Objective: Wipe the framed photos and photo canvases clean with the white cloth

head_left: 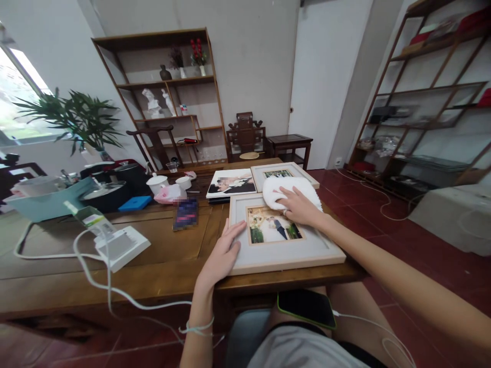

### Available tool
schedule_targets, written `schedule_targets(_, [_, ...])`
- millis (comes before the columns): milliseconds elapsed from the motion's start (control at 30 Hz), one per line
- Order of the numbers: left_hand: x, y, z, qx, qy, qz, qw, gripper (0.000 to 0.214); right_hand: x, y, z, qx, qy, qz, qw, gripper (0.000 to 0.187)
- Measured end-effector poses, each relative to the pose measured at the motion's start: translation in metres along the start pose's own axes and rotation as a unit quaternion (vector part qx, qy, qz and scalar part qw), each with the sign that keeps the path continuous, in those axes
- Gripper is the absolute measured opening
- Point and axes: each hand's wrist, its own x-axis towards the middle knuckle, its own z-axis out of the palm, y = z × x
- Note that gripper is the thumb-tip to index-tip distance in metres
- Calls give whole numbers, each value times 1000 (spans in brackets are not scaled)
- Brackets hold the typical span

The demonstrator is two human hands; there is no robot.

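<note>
A light wood picture frame (pixel 264 266) lies face up at the table's front edge, with a couple's photo (pixel 272 227) inside a pale mat. My left hand (pixel 222 253) rests on the frame's left border, fingers stretched out and thumb apart. Under my right hand (pixel 299 205) is a fluffy white cloth (pixel 272 191), pressed against the frame's upper right part; the fingers bear down on it, and their undersides are hidden. Just behind, a second framed photo (pixel 278 174) is partly covered by the cloth. Left of that lies a photo panel (pixel 230 183) on a dark stack.
On the wooden table (pixel 172 271) are a white box (pixel 125 248), a white cable (pixel 90 271), a blue box (pixel 135 203), cups (pixel 157 183) and a tea tray. A phone (pixel 307 308) on my lap trails a charging cable. Shelves and chairs stand behind.
</note>
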Motion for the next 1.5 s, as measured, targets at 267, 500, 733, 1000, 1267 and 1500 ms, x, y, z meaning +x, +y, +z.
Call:
schedule_targets(267, [1, -3, 1, -23, 10, 1, 1000, 50, -41, -36, -20, 33, -77, -29, 996, 44])
schedule_targets(500, [1, -4, 1, -24, 13, 10, 1000, 49, -93, -87, -58, 83, -118, -32, 989, 39])
schedule_targets(733, [0, -1, 2, -25, 11, 6, 1000, 50, -86, -95, -42, 103, -76, -40, 991, 41])
schedule_targets(1000, [0, -3, 0, -36, 11, 15, 999, 51, -26, -24, -12, 6, -6, -15, 1000, 54])
schedule_targets(1267, [0, -3, 0, -20, 7, 4, 1000, 51, 7, -21, -3, -11, -65, -48, 997, 53])
schedule_targets(1500, [0, -3, 2, -24, 9, 0, 1000, 51, -44, -69, -41, 12, -108, -66, 992, 45])
